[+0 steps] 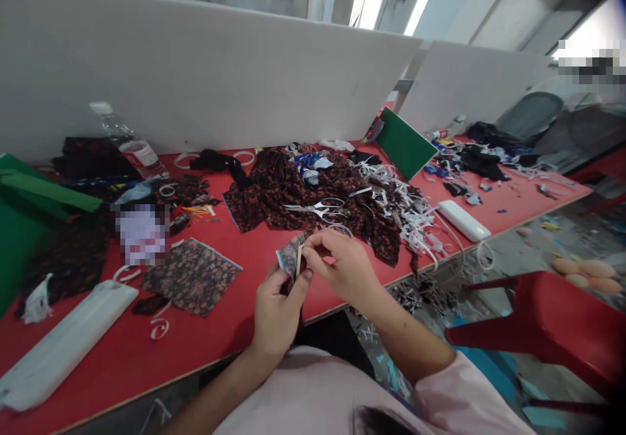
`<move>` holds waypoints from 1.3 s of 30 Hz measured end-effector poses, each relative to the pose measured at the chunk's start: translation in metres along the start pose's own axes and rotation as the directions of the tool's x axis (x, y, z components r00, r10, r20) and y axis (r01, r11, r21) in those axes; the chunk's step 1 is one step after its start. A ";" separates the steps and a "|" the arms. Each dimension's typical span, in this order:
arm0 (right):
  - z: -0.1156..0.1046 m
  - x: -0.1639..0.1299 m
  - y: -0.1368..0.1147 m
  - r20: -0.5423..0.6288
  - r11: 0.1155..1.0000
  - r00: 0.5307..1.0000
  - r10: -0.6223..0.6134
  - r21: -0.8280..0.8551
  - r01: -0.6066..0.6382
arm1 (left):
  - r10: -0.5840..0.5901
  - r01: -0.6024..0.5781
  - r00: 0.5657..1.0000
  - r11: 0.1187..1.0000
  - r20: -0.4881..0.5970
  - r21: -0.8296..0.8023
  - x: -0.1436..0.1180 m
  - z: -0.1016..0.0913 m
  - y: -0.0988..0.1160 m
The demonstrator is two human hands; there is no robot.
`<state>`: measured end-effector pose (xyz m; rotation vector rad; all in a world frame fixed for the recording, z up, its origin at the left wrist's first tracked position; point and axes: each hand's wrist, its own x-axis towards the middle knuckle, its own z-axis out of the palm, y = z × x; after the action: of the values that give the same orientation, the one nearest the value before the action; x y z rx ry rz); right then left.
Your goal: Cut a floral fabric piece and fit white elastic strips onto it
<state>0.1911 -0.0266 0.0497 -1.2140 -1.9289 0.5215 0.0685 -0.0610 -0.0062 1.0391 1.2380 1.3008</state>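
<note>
My left hand (280, 308) is closed on a small piece of dark floral fabric (289, 252) with a pale blue edge, just above the table's front edge. With thumb and forefinger pinched, my right hand (342, 269) grips a narrow cream strip (300, 259) lying against that fabric. Whether the strip is joined to the fabric is hidden by my fingers. Beyond my hands, a pair of scissors (317, 209) rests on a heap of dark floral cloth (268, 184). Left of them, a flat square of the same floral fabric (193, 275) lies on the red table (210, 350).
White strip scraps (415, 223) pile at the right, by a green board (405, 141) and a white oblong case (463, 220). Another long white case (68, 344) lies at left; a plastic bottle (139, 154) leans behind. A red stool (542, 317) stands right, over a littered floor.
</note>
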 end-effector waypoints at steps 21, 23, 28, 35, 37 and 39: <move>0.003 -0.006 -0.008 -0.016 0.987 0.993 0.113 0.119 -0.110 | 0.024 -0.025 0.999 0.999 -0.033 -0.031 0.005 0.001 0.004; 0.003 -0.006 -0.008 -0.023 0.985 0.991 0.131 0.117 -0.127 | 0.084 -0.083 0.996 0.995 -0.013 0.058 0.006 -0.001 0.004; 0.005 -0.006 -0.005 -0.042 0.992 0.991 0.128 0.005 -0.128 | 0.178 -0.179 0.984 0.966 0.022 0.186 0.006 -0.002 0.007; 0.003 -0.003 0.000 -0.018 0.998 0.997 0.070 0.012 -0.070 | 0.040 -0.041 0.999 0.998 0.018 0.049 0.007 -0.001 -0.002; 0.002 -0.001 0.003 -0.033 0.997 0.997 0.072 0.027 -0.071 | -0.057 0.058 0.998 0.996 0.018 -0.069 0.007 -0.001 -0.005; 0.000 0.000 0.008 -0.069 0.997 0.994 0.080 0.011 -0.079 | -0.140 0.141 0.990 0.971 0.022 -0.191 0.007 -0.002 -0.006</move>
<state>0.1956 -0.0229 0.0445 -1.2913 -1.8242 0.5209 0.0665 -0.0544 -0.0126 0.8046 1.1337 1.2765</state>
